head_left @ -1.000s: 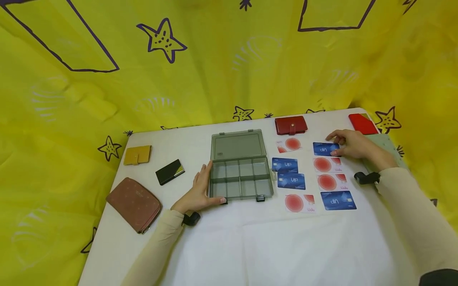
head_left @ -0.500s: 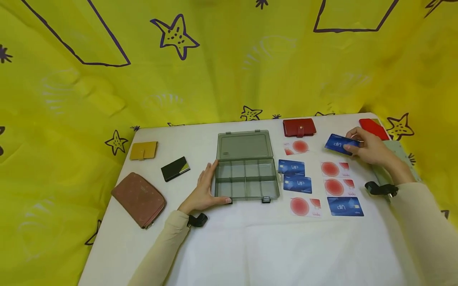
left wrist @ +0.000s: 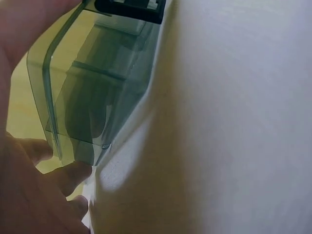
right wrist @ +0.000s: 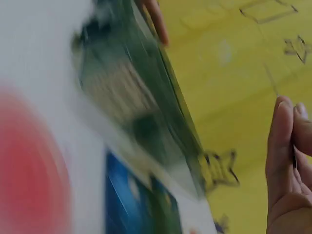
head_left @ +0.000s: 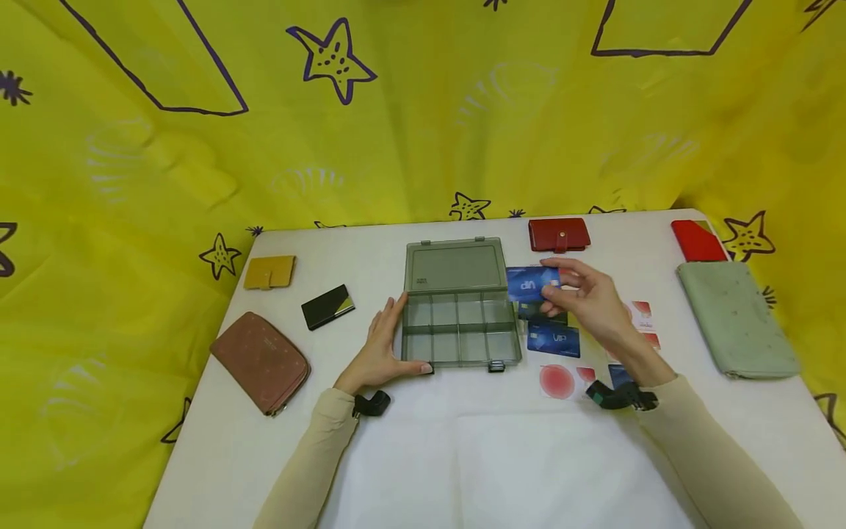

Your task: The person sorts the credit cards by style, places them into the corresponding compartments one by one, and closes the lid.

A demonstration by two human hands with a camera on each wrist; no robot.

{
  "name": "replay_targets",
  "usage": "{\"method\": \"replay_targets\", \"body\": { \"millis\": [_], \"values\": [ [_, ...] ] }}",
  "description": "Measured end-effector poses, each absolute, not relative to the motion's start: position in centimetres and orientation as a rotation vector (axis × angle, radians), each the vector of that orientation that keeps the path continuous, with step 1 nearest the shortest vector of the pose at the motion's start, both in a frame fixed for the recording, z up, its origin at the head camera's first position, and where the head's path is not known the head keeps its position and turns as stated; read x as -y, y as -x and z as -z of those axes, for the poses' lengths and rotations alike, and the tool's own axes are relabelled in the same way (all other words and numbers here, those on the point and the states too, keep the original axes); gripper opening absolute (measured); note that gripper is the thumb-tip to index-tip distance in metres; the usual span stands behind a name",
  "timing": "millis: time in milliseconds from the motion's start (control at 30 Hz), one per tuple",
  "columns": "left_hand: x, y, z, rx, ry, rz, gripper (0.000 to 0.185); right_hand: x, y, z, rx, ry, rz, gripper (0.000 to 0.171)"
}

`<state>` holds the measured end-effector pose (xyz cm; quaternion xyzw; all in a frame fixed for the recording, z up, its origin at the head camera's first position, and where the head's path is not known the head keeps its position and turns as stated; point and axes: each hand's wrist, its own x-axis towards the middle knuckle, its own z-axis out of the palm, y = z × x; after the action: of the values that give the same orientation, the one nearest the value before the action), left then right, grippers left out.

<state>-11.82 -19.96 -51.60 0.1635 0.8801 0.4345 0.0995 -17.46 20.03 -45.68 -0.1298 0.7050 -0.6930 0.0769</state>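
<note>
In the head view, a greyish-green clear plastic divided box (head_left: 444, 332) lies with its lid (head_left: 454, 266) folded back. My left hand (head_left: 380, 353) rests at its left side, fingers straight along the wall and thumb at the front corner. The left wrist view shows those fingertips (left wrist: 80, 170) against the box wall. My right hand (head_left: 591, 301) pinches a blue VIP card (head_left: 524, 283) between thumb and fingers, raised beside the box's right edge. Two more blue cards lie below it, the nearer one a VIP card (head_left: 554, 339). The box's compartments hold nothing.
A red-and-white card (head_left: 557, 381) lies near the box; other cards are partly hidden under my right arm. A dark red wallet (head_left: 558, 235), red case (head_left: 697, 241) and mint wallet (head_left: 736, 317) stand right; a yellow wallet (head_left: 269, 272), black card case (head_left: 327, 307) and pink wallet (head_left: 261, 363) left.
My right hand has picked the blue VIP card up from the top of the right column and carried it left to the box's side. My left hand stays at the box.
</note>
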Motion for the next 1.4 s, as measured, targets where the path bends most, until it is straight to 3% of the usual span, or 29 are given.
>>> {"method": "replay_targets", "body": {
  "millis": [233,567,833,1000,1133,1233,1400],
  "values": [
    [19.9,11.8,51.5,-2.584,-0.473,-1.296,0.136,-14.0,15.8,47.5,-2.002,0.588,1.954,0.067],
    [19.7,12.0,51.3,-2.573,-0.424,-1.311,0.139,-8.1,14.4,48.3,-2.629,0.993,1.385,0.072],
    [19.8,11.9,51.3,-2.579,-0.394,-1.314,0.14,-6.5,13.7,47.9,-2.777,1.006,1.058,0.077],
    [19.6,11.8,51.4,-2.585,-0.403,-1.323,0.139,-8.2,14.2,47.3,-2.725,1.003,1.133,0.087],
    [19.5,11.7,51.4,-2.596,-0.399,-1.323,0.139,-12.5,16.0,46.8,-2.745,0.95,1.244,0.074],
    [19.5,11.6,51.4,-2.603,-0.396,-1.33,0.138,-16.7,17.6,46.4,-2.793,0.787,1.155,0.066],
    [19.7,11.4,51.4,-2.597,-0.363,-1.337,0.137,-22.3,19.0,46.3,-2.738,0.445,0.915,0.067]
  ]
}}
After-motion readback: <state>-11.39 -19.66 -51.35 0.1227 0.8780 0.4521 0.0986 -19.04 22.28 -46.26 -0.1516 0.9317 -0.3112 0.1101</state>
